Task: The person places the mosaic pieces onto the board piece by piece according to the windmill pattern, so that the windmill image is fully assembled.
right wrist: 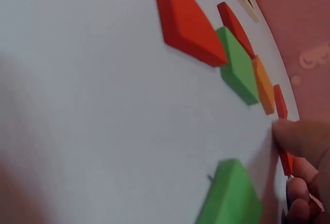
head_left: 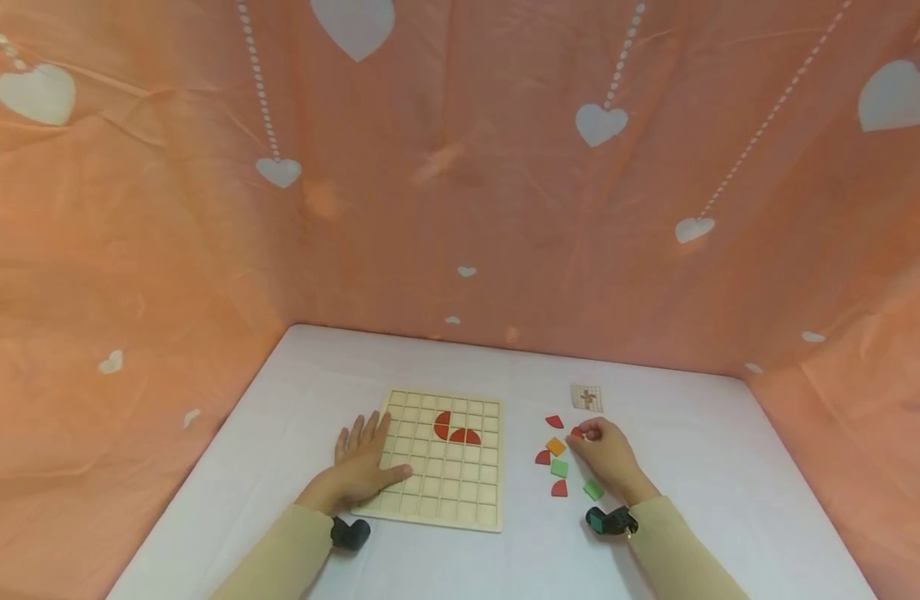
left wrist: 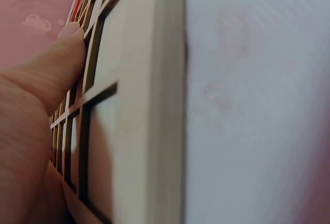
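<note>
A wooden grid board [head_left: 448, 510] lies on the table, with several red quarter-circle pieces [head_left: 442, 432] in cells near its upper middle. My left hand [head_left: 361, 468] rests on the board's left side with fingers spread; in the left wrist view its thumb [left wrist: 62, 59] lies over the grid. To the right of the board, my right hand [head_left: 610, 452] pinches a red quarter-circle piece [right wrist: 285, 159] between thumb and fingers. Close to it lie an orange square piece [head_left: 555, 447], a green square piece [head_left: 560, 468] and another green piece [head_left: 593, 489].
Loose red quarter-circle pieces lie above the orange one [head_left: 553, 422], to its lower left [head_left: 543, 457] and nearer the front [head_left: 560, 488]. A small pattern card [head_left: 587, 397] sits behind them. An orange heart-printed curtain [head_left: 505, 208] encloses the white table [head_left: 685, 417].
</note>
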The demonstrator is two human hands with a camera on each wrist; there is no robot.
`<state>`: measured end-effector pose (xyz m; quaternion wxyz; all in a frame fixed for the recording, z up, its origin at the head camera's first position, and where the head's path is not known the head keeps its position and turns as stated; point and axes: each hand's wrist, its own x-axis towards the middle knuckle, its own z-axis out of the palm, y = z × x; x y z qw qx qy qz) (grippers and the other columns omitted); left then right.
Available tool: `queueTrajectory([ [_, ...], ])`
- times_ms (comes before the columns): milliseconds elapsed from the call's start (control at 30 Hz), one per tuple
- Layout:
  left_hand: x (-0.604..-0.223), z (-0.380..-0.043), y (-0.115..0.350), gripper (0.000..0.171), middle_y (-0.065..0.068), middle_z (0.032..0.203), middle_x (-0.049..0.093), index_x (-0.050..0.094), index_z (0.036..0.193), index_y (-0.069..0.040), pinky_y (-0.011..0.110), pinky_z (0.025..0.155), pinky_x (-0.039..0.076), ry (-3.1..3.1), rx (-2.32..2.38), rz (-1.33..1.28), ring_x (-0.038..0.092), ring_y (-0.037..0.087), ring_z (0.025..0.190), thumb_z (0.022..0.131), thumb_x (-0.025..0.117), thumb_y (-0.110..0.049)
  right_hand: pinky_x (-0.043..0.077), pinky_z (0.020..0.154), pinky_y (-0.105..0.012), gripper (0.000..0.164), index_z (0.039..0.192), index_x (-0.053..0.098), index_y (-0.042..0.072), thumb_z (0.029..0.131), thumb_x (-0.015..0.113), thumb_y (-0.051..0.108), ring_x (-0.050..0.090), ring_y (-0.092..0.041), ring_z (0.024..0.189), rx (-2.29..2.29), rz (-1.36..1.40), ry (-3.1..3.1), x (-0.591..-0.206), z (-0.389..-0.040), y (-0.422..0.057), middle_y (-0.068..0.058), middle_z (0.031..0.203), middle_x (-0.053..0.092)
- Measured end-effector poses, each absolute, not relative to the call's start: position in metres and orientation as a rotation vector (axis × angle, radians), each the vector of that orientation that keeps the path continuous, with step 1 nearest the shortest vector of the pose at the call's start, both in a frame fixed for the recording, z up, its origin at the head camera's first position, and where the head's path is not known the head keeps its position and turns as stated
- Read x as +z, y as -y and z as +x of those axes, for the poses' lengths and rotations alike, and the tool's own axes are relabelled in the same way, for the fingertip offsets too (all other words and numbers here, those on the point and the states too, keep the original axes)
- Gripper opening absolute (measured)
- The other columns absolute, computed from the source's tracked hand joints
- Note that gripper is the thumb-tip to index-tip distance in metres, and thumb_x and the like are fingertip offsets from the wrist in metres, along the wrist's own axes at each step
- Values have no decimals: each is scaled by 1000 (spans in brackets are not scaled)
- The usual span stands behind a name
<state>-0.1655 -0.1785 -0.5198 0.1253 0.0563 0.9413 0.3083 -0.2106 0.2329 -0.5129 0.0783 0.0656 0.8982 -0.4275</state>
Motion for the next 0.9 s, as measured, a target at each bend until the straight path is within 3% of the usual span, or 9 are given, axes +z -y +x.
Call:
queueTrajectory([
  [400,-517,-164,178,104,20,160,-4,3,155,-4,54,111,-14,-2731,905,154,-14,39,144,87,66,-52,40,94,-45,32,116,60,8,92,67,29,41,-34,111,-1334,199,-2630,-517,-213,-231,-16,118,47],
  [700,-515,-166,177,104,19,160,-6,2,155,-5,53,110,-16,-2727,889,148,-16,38,144,87,66,-52,42,81,-35,26,115,56,8,94,64,22,48,-27,99,-1381,186,-2631,-519,-217,-236,-10,102,54],
  [900,-515,-166,179,104,19,160,-7,1,155,-5,53,110,-17,-2725,863,158,-17,38,143,87,64,-53,43,82,-34,27,116,57,9,95,63,24,49,-27,98,-1411,209,-2618,-520,-216,-236,-10,101,57],
])
